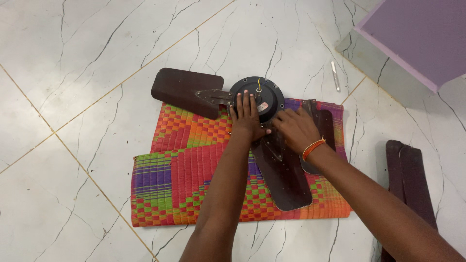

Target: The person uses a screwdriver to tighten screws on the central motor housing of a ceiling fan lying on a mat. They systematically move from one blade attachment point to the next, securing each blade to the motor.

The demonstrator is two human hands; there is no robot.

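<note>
**A:** Two bare forearms reach in from the bottom edge; the left hand lies flat, fingers spread open, on the black motor hub of a ceiling fan, which rests at the top edge of a bright woven mat on the marble floor.

**B:** And the right hand?

**A:** Fingers curled at the joint where a brown blade meets the hub; whether they grip anything, I cannot tell.

**B:** Risks?

**A:** Arguably, an unsteadied hub could turn or slide off the mat. Loose blades lie apart at right.

**B:** Labels, packages?

**A:** None visible; only a slim white tool near a purple panel.
</note>
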